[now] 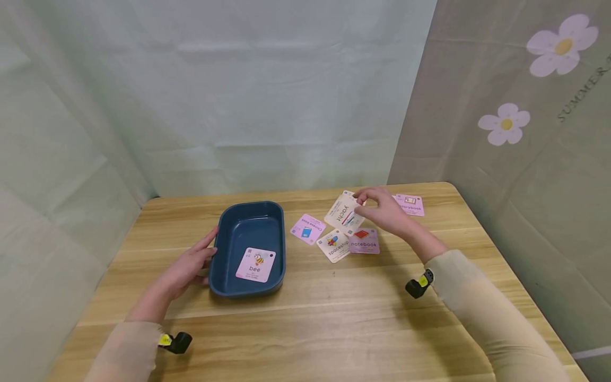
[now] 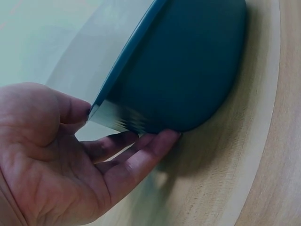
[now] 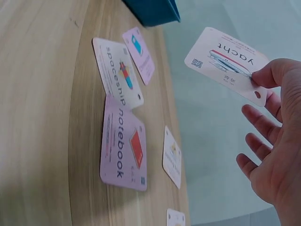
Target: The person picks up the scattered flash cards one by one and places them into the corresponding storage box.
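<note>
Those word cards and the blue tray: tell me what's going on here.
A person's right hand pinches the yacht card above the wooden table, while their left hand touches the outside of the blue tray. The bee card lies inside the tray. On the table, the spaceship card and notebook card overlap, with the Chinese book card to their left and the storybook card to their right.

We count one off-white, round-cornered rectangular paper-like yacht card (image 1: 345, 214), raised, tilted, at two o'clock from one deep-blue, glossy, rounded-rectangular tray (image 1: 245, 229), upright.
</note>
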Tool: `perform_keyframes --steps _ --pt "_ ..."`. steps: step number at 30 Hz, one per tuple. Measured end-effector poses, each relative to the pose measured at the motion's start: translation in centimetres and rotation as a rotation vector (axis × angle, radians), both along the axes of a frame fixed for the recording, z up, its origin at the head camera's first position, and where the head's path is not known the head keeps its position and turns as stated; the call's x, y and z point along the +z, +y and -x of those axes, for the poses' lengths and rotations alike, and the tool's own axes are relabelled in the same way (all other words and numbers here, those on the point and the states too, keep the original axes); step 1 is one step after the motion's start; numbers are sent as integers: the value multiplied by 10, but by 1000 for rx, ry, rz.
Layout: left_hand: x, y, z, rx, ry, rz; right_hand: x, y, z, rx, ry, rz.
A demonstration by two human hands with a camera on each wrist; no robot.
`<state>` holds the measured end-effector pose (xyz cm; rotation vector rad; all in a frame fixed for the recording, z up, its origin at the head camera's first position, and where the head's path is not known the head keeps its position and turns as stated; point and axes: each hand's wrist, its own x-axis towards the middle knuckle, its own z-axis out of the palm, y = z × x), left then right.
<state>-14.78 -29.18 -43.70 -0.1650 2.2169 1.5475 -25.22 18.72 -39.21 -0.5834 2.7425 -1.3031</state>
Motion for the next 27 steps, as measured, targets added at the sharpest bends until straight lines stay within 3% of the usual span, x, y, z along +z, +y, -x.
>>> perform_keyframes --steps 27 --pt "-1 1 0 17 -7 11 1 -50 6 52 18 25"
